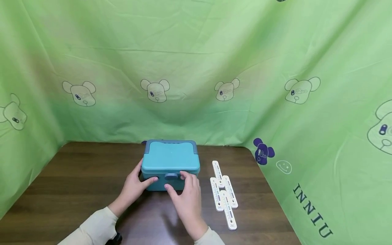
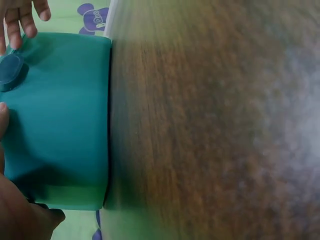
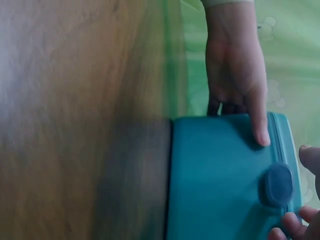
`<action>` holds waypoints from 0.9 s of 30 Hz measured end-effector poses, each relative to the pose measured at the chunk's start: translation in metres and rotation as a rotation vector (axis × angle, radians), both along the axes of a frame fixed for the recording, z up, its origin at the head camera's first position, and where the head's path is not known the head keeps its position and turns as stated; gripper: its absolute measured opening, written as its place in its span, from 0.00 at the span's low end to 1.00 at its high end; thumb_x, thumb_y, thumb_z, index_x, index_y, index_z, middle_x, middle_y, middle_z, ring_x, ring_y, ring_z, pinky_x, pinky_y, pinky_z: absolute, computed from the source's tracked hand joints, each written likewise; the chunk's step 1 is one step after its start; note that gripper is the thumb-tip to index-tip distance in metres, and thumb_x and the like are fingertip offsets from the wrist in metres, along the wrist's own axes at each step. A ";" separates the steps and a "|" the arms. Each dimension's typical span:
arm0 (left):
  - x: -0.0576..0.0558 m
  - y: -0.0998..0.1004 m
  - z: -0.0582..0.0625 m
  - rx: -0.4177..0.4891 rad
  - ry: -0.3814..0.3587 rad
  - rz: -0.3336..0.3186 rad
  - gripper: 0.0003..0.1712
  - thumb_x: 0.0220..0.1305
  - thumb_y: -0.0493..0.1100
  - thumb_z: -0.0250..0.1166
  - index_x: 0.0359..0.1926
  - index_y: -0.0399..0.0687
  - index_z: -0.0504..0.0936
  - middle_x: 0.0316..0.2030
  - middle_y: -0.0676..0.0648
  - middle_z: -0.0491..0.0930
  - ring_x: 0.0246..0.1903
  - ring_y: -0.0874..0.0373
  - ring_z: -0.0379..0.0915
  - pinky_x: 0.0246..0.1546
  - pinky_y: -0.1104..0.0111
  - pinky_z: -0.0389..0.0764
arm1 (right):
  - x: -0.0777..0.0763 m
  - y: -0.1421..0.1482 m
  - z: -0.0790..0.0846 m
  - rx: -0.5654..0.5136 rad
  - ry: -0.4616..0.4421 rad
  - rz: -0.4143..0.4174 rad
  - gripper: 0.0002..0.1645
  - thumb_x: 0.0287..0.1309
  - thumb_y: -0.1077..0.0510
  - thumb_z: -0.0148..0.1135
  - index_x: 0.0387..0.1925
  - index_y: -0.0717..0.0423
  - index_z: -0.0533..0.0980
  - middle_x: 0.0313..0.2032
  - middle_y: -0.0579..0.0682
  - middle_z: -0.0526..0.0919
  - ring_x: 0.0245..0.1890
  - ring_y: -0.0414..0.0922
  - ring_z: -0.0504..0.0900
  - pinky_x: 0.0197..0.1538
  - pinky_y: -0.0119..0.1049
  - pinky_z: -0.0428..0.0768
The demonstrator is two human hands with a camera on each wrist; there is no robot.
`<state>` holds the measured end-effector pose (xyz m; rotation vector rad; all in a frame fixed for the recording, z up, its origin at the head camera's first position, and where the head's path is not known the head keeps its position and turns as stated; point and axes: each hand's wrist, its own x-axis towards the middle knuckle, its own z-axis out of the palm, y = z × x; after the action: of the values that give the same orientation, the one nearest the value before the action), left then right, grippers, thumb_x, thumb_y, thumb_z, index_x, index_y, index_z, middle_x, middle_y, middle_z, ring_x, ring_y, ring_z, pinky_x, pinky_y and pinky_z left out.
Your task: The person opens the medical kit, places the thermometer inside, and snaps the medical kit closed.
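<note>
A teal box (image 1: 171,156) with its lid down stands on the table. A blue handle lies folded around the lid's back and sides, and a blue latch (image 1: 171,176) sits at the front. My left hand (image 1: 134,185) holds the box by its left end, thumb on the front face and fingers around the side, as the right wrist view also shows. Close to the latch, my right hand (image 1: 190,200) has its thumb and fingers spread, with nothing between them. In the left wrist view, the right hand's fingertips (image 2: 27,30) hang beside the latch.
Several white printed strips (image 1: 226,207), like flat thermometers, lie to the right of the box, partly overlapping. The dark wooden table (image 1: 76,183) meets a green curtain (image 1: 190,119) with bear drawings at its back and sides. Something black (image 1: 115,239) shows by the left sleeve.
</note>
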<state>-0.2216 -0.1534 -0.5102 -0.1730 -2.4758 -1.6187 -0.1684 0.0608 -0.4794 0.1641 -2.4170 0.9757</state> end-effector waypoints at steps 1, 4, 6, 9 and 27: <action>0.001 0.000 0.000 0.001 0.005 0.003 0.62 0.56 0.62 0.77 0.82 0.51 0.52 0.76 0.40 0.62 0.75 0.39 0.58 0.70 0.38 0.62 | 0.000 -0.002 -0.001 -0.005 -0.013 0.011 0.40 0.50 0.38 0.79 0.59 0.51 0.74 0.48 0.46 0.78 0.51 0.44 0.76 0.55 0.44 0.77; 0.004 0.000 0.000 0.007 0.014 0.010 0.61 0.57 0.60 0.77 0.82 0.50 0.53 0.76 0.40 0.63 0.75 0.40 0.58 0.70 0.39 0.62 | 0.003 -0.008 -0.006 -0.009 -0.040 0.027 0.39 0.51 0.39 0.79 0.59 0.51 0.74 0.48 0.45 0.78 0.52 0.44 0.77 0.55 0.44 0.78; 0.006 0.001 -0.002 0.009 0.027 0.012 0.60 0.57 0.60 0.77 0.81 0.49 0.55 0.75 0.40 0.64 0.74 0.40 0.60 0.70 0.39 0.64 | 0.004 -0.010 -0.009 -0.012 -0.048 0.026 0.39 0.51 0.40 0.79 0.59 0.51 0.74 0.50 0.46 0.78 0.53 0.45 0.77 0.57 0.45 0.79; 0.007 0.003 -0.003 0.026 0.052 0.021 0.58 0.57 0.59 0.77 0.81 0.49 0.56 0.74 0.41 0.67 0.73 0.42 0.63 0.69 0.41 0.66 | 0.005 -0.014 -0.009 0.000 -0.057 0.023 0.39 0.52 0.41 0.79 0.59 0.53 0.73 0.52 0.49 0.78 0.54 0.47 0.77 0.58 0.47 0.79; 0.006 0.007 0.001 0.050 0.041 0.049 0.58 0.56 0.62 0.76 0.79 0.46 0.59 0.72 0.41 0.70 0.71 0.45 0.66 0.66 0.45 0.72 | -0.011 -0.037 -0.004 -0.224 -0.119 -0.154 0.33 0.50 0.39 0.80 0.47 0.48 0.71 0.35 0.44 0.77 0.35 0.38 0.74 0.38 0.35 0.75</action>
<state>-0.2153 -0.1468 -0.5095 -0.1359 -2.3869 -1.6388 -0.1794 0.0243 -0.4832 -0.1621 -2.3628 1.2029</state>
